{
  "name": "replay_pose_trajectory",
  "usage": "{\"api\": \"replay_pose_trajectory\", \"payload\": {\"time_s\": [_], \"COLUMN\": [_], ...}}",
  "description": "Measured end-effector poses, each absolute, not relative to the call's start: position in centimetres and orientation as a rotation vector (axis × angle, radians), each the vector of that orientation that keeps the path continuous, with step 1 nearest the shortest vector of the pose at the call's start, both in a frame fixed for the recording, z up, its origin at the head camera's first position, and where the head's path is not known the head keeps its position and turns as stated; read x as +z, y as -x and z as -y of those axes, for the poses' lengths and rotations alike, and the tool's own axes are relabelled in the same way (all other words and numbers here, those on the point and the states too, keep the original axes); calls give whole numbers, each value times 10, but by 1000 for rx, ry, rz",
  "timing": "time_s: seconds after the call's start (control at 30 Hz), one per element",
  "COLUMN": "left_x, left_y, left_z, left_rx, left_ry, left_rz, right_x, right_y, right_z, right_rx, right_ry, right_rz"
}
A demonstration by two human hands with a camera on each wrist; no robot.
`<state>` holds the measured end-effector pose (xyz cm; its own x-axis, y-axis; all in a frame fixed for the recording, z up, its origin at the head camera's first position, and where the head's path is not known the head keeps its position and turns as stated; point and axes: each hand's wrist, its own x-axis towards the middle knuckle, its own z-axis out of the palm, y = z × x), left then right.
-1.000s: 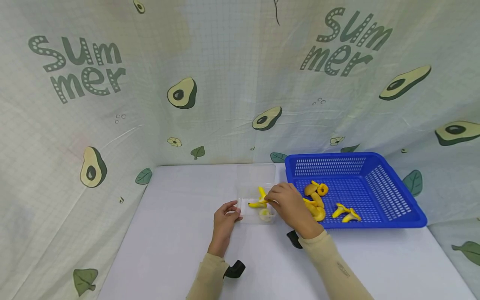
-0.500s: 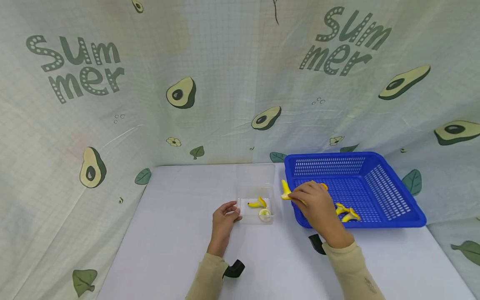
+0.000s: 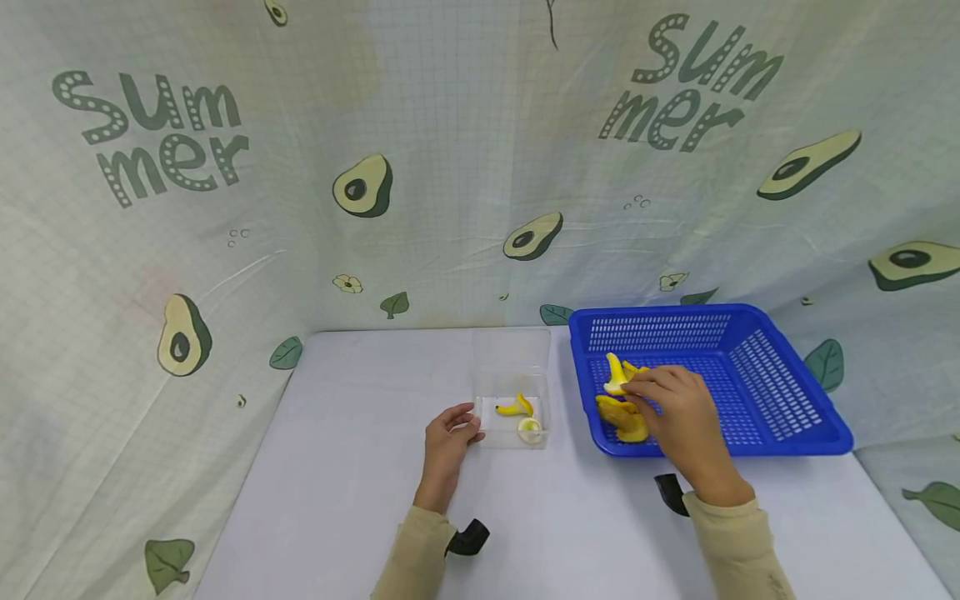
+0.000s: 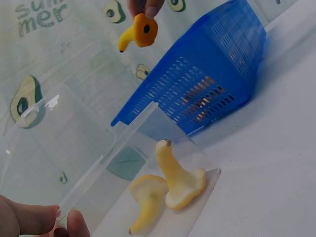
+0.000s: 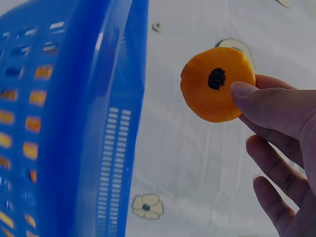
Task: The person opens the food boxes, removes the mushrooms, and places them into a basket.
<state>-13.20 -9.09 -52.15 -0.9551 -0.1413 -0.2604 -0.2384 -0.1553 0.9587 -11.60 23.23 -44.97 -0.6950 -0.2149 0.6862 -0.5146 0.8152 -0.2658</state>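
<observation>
At the left side of a clear plastic box (image 3: 484, 435), my left hand (image 3: 448, 450) pinches the box's edge between thumb and fingers. Two yellow mushrooms lie in the box; in the left wrist view one mushroom (image 4: 181, 180) has its stem pointing up and the other mushroom (image 4: 148, 197) leans beside it. My right hand (image 3: 686, 421) holds a third yellow mushroom (image 3: 615, 377) by its cap, over the left part of the blue basket (image 3: 750, 321). The right wrist view shows this cap (image 5: 200, 91) face on, orange with a dark spot, under my thumb.
Several yellow-brown mushrooms (image 3: 624, 419) lie in the basket's left part, partly hidden by my right hand. The box's transparent lid (image 3: 512, 346) stands open behind it. A printed curtain (image 3: 450, 275) hangs behind the white table (image 3: 360, 433).
My right hand has carried the mushroom from over the box rightward to over the basket. The left hand stays at the box, where two mushrooms remain lying.
</observation>
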Motion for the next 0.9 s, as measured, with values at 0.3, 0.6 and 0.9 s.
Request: {"api": "replay_pose_trajectory", "payload": {"time_s": [0.3,0.6,0.9], "left_x": [-522,-523,-524], "left_y": [133,135,135], "left_z": [90,90,90], "left_rx": [2286,2274,2272], "left_ry": [473,493,483], "left_rz": [-2000,-2018,-2015], "right_x": [-453,-454,-458], "right_y": [112,110,108], "right_z": [-256,-275,-287], "right_rx": [538,526,494], "right_ry": [-443,-375,-310], "right_rz": [2359,2371,2417]}}
